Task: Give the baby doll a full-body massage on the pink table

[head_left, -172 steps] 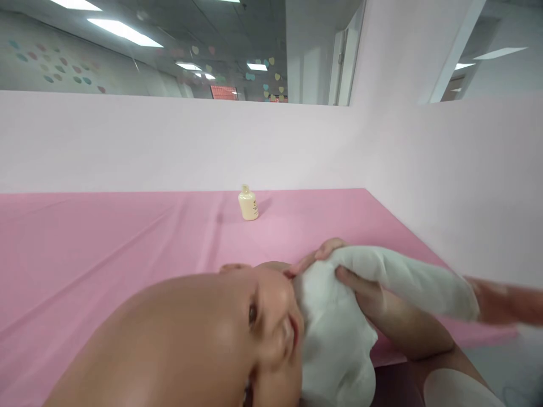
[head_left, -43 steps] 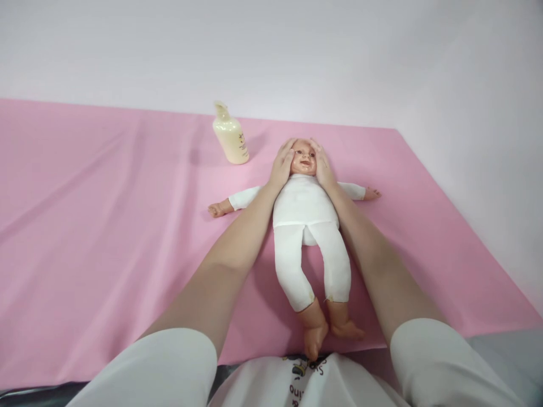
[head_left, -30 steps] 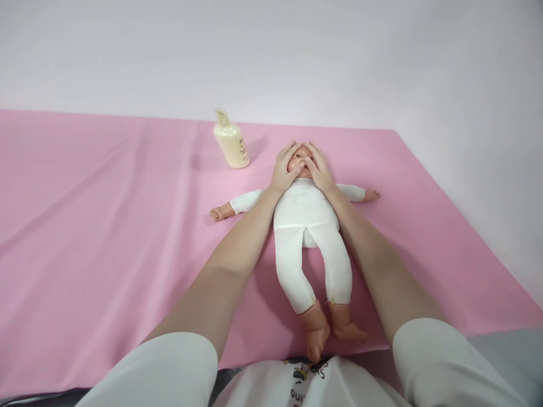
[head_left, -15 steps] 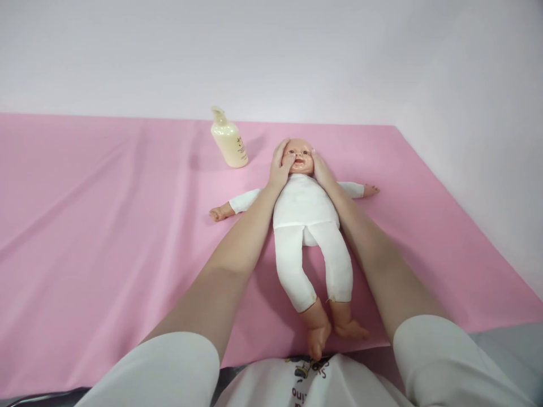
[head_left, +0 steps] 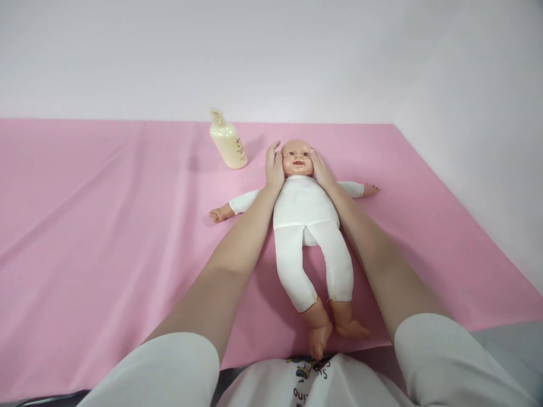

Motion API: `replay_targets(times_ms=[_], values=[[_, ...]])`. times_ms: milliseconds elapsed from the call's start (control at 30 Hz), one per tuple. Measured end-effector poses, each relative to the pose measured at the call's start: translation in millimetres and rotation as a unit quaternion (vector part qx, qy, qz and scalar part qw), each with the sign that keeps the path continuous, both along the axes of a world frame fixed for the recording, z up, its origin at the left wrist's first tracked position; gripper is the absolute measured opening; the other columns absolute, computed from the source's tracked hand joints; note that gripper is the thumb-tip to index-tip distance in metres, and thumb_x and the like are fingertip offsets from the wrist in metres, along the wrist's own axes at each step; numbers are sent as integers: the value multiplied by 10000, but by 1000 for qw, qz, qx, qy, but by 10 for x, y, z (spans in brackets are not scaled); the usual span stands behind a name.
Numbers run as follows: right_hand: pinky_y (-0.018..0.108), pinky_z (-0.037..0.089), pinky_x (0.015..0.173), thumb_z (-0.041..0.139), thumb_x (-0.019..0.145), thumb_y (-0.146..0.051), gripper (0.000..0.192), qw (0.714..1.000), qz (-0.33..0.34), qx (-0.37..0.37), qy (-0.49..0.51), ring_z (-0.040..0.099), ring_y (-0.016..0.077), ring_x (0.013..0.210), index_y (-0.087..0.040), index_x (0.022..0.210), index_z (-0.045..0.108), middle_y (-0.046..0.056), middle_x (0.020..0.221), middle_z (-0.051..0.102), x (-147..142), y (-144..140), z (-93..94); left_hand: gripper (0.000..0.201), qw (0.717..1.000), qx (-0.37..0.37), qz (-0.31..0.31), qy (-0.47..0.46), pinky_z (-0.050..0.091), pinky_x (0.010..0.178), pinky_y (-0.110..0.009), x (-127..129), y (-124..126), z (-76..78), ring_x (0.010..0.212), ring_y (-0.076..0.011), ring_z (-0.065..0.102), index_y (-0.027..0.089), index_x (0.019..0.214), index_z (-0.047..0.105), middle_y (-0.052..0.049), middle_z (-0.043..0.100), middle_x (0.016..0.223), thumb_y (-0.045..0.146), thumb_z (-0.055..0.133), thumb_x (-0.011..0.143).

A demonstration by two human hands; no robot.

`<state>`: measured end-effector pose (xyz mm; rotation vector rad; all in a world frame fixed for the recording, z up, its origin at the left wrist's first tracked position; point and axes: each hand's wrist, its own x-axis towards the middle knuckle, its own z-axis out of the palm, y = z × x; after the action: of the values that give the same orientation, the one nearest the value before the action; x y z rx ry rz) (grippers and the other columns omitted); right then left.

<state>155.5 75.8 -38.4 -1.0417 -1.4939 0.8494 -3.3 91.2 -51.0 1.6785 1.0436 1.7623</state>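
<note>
Both bare forearms reach straight forward, left hand (head_left: 274,165) and right hand (head_left: 321,168) open-palmed, facing each other.

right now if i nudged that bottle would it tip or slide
The bottle would probably tip: it stands upright, tall with a narrow neck, on wrinkled cloth that may grip its base. Its rounded body would likely roll if it fell.

I seem to be in a baby-care practice room: a pink sheet (head_left: 106,226) covers the whole work surface, running to plain pale walls (head_left: 297,56) at the far side and right. A baby doll (head_left: 307,220) in white lies on it, with a cream lotion bottle (head_left: 228,141) standing far left of its head.
</note>
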Motion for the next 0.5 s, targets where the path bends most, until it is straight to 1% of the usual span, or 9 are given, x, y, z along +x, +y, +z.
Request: replay_targets(times_ms=[33,100,167,233,333,400,500], values=[[428,264,1202,396,839,-753,781,1000,7,-1,-9,372,203,1415,-232,1420,402,68,1505,419,5,-35,24,640,999,25,7,24,294,1178,-386,-6,-65,50,1378,-219,415,260,1340,488,-92,491,1440,692,327,895],[408,209,1229,531,764,-757,888,1000,17,2,-26,267,204,1468,-254,1468,329,45,1572,301,19,-108,74,653,995,65,-5,81,264,1188,-406,-8,-178,147,1387,-243,398,251,1338,491,-111,490,1432,691,432,859],[407,178,1240,567,731,-766,957,999,22,11,-39,220,208,1485,-250,1489,292,43,1590,257,31,-162,115,685,991,78,-20,109,253,1189,-424,-2,-245,214,1383,-264,399,241,1340,488,-127,492,1423,689,503,823],[412,159,1243,522,748,-785,953,999,22,9,-40,216,205,1487,-241,1494,285,44,1588,261,36,-188,139,686,992,69,-28,105,253,1189,-424,5,-261,237,1375,-265,407,237,1345,481,-133,492,1421,683,506,825],[404,144,1243,425,795,-796,902,999,16,3,-38,219,187,1485,-232,1489,303,40,1581,281,34,-177,148,662,994,51,-37,84,246,1193,-410,9,-250,226,1377,-254,404,238,1346,474,-130,489,1425,679,458,853],[388,153,1241,353,826,-795,885,999,7,4,-38,226,176,1482,-200,1480,324,52,1572,300,28,-143,136,662,996,37,-41,73,235,1198,-405,10,-255,221,1389,-252,389,240,1352,466,-126,477,1434,684,431,862],[355,189,1234,247,868,-771,855,1000,-17,9,-22,295,163,1455,-159,1451,374,69,1539,365,21,-69,95,668,997,27,-44,61,215,1205,-400,19,-287,231,1408,-247,358,254,1367,446,-114,447,1458,694,404,866]])
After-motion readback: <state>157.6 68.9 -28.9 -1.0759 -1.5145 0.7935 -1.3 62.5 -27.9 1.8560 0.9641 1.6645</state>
